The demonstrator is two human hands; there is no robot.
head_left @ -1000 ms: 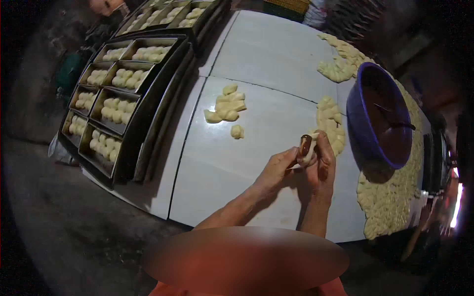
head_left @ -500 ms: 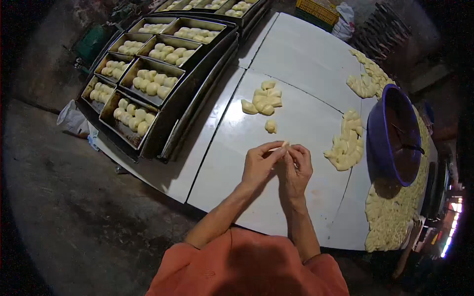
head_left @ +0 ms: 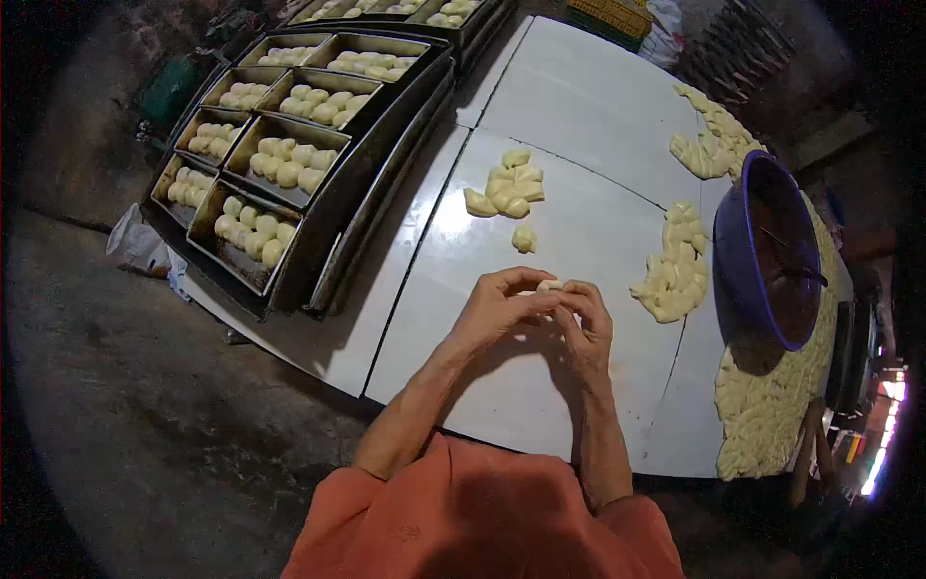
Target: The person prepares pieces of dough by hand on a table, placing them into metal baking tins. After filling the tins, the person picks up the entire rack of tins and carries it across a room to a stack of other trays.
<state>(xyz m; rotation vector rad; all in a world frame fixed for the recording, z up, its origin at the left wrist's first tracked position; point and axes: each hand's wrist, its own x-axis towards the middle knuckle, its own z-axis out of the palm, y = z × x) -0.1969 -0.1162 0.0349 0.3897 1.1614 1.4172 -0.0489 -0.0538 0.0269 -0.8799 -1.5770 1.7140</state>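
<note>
Hands [head_left: 496, 309]: pinching a small dough piece [head_left: 549, 286] together, frame centre
Dough ball [head_left: 524, 239]: just above, on the surface [head_left: 588, 227]
Purple basin [head_left: 738, 251]: right of frame
Tins [head_left: 228, 259]: upper left

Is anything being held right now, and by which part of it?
Yes: a small pale piece of dough, held between the left hand and right hand, apparently by its edges; the hands hide most of it.

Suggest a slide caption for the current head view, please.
Left hand and right hand hold dough above a white table, pans at left, purple basin at right.
</note>
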